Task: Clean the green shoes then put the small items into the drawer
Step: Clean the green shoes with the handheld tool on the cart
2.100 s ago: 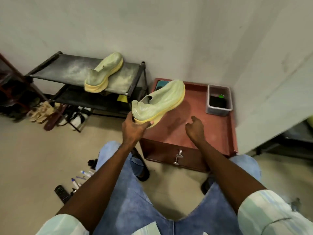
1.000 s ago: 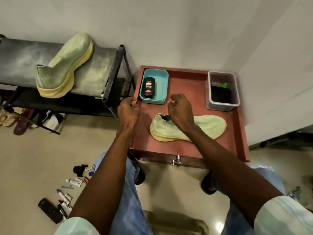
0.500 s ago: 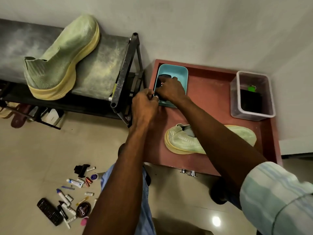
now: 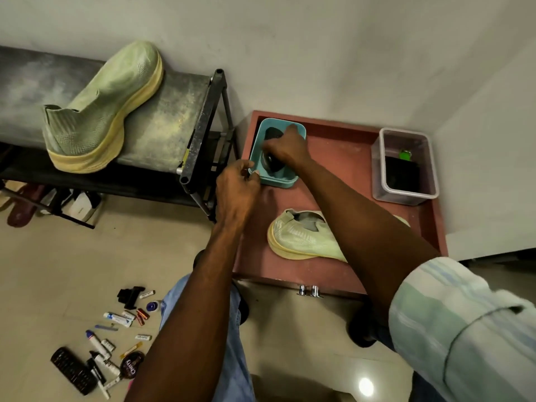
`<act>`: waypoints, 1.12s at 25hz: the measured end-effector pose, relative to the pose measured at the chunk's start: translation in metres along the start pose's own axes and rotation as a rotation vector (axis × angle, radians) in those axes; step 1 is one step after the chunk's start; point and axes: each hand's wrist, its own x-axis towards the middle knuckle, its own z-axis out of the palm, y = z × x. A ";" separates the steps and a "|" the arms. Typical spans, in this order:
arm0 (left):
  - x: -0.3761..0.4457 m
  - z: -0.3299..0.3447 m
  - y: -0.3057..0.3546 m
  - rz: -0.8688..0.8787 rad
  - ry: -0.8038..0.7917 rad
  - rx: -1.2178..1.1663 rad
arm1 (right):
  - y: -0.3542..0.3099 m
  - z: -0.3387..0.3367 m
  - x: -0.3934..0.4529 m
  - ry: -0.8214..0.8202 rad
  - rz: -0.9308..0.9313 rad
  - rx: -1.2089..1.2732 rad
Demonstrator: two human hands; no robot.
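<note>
Pale plaster walls meet in a corner, and a beige tiled floor (image 4: 72, 256) is seen below them. Against the left wall a dusty dark shoe rack (image 4: 174, 123) is placed, and one green shoe with a yellow sole (image 4: 101, 111) is set on its top shelf, heel toward the camera; sandals are glimpsed under the rack. Beside the rack, in the corner, a low reddish-brown table (image 4: 342, 158) with a raised rim is stood, and metal drawer knobs (image 4: 309, 291) are seen on its front edge. On the table the second green shoe (image 4: 301, 239) is laid on its side, partly covered by the right forearm. At the back right of the table a clear plastic container (image 4: 406, 195) is kept, with a black object and a small green item inside. At the back left a teal tray (image 4: 278, 181) is placed, with a dark bottle-like object (image 4: 271, 166) in it. The right hand (image 4: 287, 146) is reached into the tray, its fingers curled around that dark object. The left hand (image 4: 236, 187) is held at the tray's near corner, fingers bent and pinching its rim. On the floor at lower left, small items (image 4: 116, 343) are scattered: a black remote, markers, tubes, batteries and a round tin.
</note>
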 end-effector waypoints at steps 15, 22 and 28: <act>-0.102 0.001 0.005 0.016 -0.420 -0.083 | 0.147 -0.085 -0.235 -0.281 0.302 1.389; -0.122 -0.004 0.003 0.030 -0.495 0.019 | 0.159 -0.056 -0.262 -0.039 0.168 0.743; -0.141 0.003 -0.002 0.043 -0.465 0.036 | 0.173 -0.035 -0.286 0.280 -0.101 0.163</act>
